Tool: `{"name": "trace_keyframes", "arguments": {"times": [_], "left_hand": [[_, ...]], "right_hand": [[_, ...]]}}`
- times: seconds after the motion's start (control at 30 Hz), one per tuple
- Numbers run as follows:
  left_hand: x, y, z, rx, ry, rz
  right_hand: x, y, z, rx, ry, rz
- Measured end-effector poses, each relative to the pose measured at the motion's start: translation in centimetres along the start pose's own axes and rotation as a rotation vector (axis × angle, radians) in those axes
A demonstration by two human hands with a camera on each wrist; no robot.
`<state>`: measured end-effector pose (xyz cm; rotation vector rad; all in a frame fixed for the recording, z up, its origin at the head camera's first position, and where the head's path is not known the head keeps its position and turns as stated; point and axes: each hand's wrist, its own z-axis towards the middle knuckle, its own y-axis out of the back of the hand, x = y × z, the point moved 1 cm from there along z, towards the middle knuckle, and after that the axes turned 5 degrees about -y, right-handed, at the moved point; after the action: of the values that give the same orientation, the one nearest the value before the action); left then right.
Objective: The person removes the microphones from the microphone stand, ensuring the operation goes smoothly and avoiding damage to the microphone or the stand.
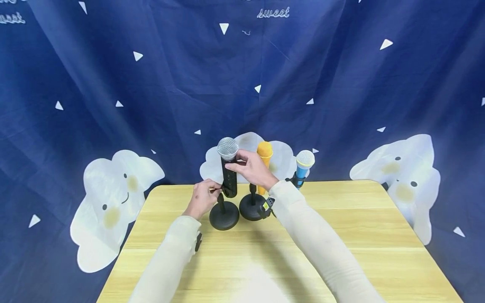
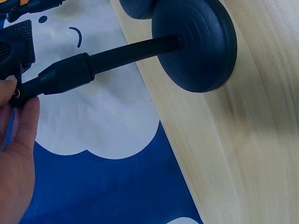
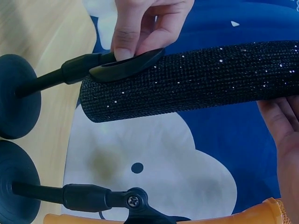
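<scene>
A black microphone (image 1: 230, 179) with a silver mesh head stands nearly upright over the leftmost stand. My right hand (image 1: 254, 167) grips it just below the head; in the right wrist view those fingers (image 3: 275, 116) lie along its glittery black body (image 3: 196, 77). My left hand (image 1: 202, 198) pinches the joint at the top of the black desk stand (image 2: 135, 50), thumb and fingers around the pivot. The stand's curved clip (image 3: 124, 69) lies against the microphone's lower end. The round base (image 1: 224, 219) rests on the table.
Close on the right, a second black stand (image 1: 250, 209) bears an orange microphone (image 1: 265, 150). Beyond it, a blue microphone (image 1: 302, 171) with a white head sits in a black clip. The wooden table (image 1: 341, 235) ends at a blue curtain (image 1: 227, 84) with white clouds.
</scene>
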<state>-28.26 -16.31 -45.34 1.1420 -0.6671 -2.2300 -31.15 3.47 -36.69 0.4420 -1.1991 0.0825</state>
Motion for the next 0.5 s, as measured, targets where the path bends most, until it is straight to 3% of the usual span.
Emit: {"name": "trace_keyframes", "arguments": {"times": [0.5], "left_hand": [[-0.11, -0.13, 0.03, 0.0, 0.033, -0.003]], "right_hand": [[0.28, 0.22, 0.06, 0.003, 0.008, 0.02]]}}
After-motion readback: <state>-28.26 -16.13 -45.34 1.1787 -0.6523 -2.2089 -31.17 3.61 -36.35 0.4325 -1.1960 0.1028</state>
